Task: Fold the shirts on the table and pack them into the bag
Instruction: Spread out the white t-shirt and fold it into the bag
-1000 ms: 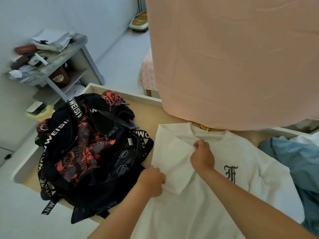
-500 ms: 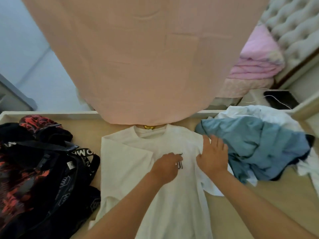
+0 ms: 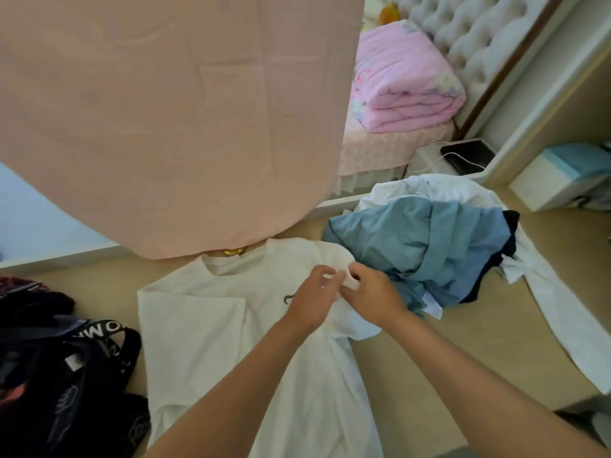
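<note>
the black and red bag [image 3: 66,375] sits near left on the table [image 3: 463,365]; its inside is out of view, so what it holds cannot be told. beside it the white shirt [image 3: 215,342] lies flat, bag-side sleeve folded in. the left hand [image 3: 312,304] and right hand [image 3: 373,299] both pinch its other sleeve, fingers curled. half a second ago the right hand lay flat there and the left was a fist on the print. farther right, a blue shirt [image 3: 429,246] is heaped on a white one [image 3: 562,328]; pink cloth [image 3: 165,127] hangs beyond.
</note>
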{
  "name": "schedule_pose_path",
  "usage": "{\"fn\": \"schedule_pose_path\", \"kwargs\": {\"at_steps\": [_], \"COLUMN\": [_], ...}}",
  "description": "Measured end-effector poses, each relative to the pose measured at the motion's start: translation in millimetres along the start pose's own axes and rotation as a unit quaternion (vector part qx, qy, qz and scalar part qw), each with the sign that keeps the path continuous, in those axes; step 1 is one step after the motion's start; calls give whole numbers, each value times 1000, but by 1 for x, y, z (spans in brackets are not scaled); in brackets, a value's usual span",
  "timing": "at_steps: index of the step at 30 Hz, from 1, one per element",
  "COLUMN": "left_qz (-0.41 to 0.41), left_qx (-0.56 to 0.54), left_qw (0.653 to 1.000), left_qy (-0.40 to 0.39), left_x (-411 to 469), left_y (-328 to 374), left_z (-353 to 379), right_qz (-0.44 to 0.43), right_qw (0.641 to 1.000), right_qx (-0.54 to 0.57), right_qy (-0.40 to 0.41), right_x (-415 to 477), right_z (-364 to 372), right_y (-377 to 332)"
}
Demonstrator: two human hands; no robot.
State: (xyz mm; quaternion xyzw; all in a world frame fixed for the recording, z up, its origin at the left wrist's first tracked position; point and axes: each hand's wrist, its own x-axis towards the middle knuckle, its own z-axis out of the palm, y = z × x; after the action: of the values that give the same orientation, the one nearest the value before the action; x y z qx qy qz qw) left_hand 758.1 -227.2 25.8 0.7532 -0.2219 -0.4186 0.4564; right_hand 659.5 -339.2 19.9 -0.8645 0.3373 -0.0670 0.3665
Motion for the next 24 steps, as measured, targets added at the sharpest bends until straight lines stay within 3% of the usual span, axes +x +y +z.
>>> {"fn": "schedule_pose_path", "kwargs": {"at_steps": [2, 4, 7, 10, 12, 14, 17, 20, 22, 24], "left_qz": [-64, -111, -155, -157, -126, -107, -85, 14, 26, 2], "left_qx": [-57, -55, -74, -108, -3, 208, 333, 373, 440, 519], "left_qw": [996, 992, 984, 977, 983, 957, 918, 926, 897, 854], "left_qy": [-4, 26, 52, 94, 131, 170, 196, 56, -18, -8], "left_x": [3, 8, 10, 11, 11, 6, -9, -19, -24, -24], "left_y": [16, 20, 19, 16, 1, -28, -64, -83, -93, -104], "left_z": [-2, -14, -36, -60, -84, -107, -118, -103, -91, -85], "right_qz": [-12, 32, 113, 88, 74, 85, 129, 146, 112, 49], "right_qw": [998, 991, 979, 975, 956, 949, 984, 973, 964, 966], "right_qx": [55, 98, 62, 73, 178, 240, 93, -50, -72, -134], "right_qy": [-38, -88, -160, -188, -222, -184, -76, -172, -231, -218], "right_x": [-1, -2, -5, -7, -11, -11, -5, -16, -26, -34], "right_z": [-1, -1, -3, -4, 0, 12, 36, 55, 71, 84], "right_y": [-15, -21, -18, -27, -44, -50, -31, -8, -3, -3]}}
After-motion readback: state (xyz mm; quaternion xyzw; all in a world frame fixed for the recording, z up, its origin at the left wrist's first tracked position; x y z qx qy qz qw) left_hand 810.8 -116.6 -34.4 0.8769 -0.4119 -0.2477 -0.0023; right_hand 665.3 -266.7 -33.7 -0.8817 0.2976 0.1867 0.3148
